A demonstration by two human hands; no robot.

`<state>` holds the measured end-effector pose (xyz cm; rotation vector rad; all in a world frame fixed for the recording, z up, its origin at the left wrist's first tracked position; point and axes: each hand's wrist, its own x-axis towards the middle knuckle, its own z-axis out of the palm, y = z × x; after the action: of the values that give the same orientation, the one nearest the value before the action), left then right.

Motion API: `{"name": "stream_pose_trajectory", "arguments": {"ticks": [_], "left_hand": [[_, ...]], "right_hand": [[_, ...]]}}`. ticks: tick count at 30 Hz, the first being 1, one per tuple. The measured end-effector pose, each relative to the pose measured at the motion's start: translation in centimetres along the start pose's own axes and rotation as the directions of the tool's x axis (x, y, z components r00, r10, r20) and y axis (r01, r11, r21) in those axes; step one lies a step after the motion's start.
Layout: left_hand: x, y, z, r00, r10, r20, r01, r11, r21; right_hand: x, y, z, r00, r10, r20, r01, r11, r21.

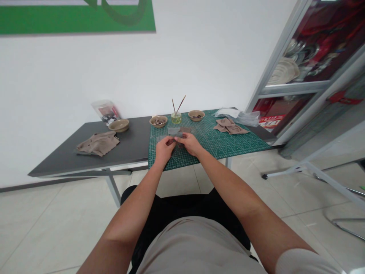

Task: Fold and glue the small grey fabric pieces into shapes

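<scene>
My left hand (164,149) and my right hand (188,144) meet over the green cutting mat (228,142). Both are closed in a pinch on a small grey fabric piece (173,132) that lies in front of them on the mat. The fingertips touch each other at the cloth's near edge. A brownish scrap (185,129) lies just beside the grey piece. Behind it stands a small glass jar (176,118) of yellowish liquid with two thin sticks in it, flanked by two tan bowls (158,121) (196,115) holding small dark bits.
The mat covers the right half of a dark grey table (128,144). A beige cloth (98,144), a third bowl (119,125) and a clear plastic bag (105,110) are on the left. Another beige cloth (229,126) and plastic wrapping (242,116) lie at the right. A metal-framed glass door (313,72) stands to the right.
</scene>
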<state>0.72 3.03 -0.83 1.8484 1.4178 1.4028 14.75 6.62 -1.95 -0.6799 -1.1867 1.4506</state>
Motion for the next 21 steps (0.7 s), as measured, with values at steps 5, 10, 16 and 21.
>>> {"name": "stream_pose_trajectory", "arguments": {"ticks": [5, 10, 16, 21], "left_hand": [[-0.02, -0.31, -0.14, 1.000, 0.002, 0.000, -0.002, 0.999, 0.054], [-0.11, -0.25, -0.20, 0.999, -0.038, -0.009, 0.038, 0.999, 0.005], [-0.31, -0.02, -0.11, 1.000, 0.007, -0.001, -0.007, 0.994, 0.113], [-0.34, -0.05, -0.21, 1.000, -0.008, -0.009, 0.008, 1.000, 0.025]], "right_hand": [[0.22, 0.08, -0.24, 0.997, 0.077, -0.024, -0.079, 0.995, -0.059], [0.30, 0.16, -0.36, 0.991, 0.105, -0.078, -0.107, 0.994, -0.013], [-0.32, -0.30, 0.20, 0.999, 0.040, -0.010, -0.040, 0.998, -0.046], [-0.33, -0.46, -0.08, 0.996, 0.079, -0.038, -0.080, 0.997, -0.022]]}}
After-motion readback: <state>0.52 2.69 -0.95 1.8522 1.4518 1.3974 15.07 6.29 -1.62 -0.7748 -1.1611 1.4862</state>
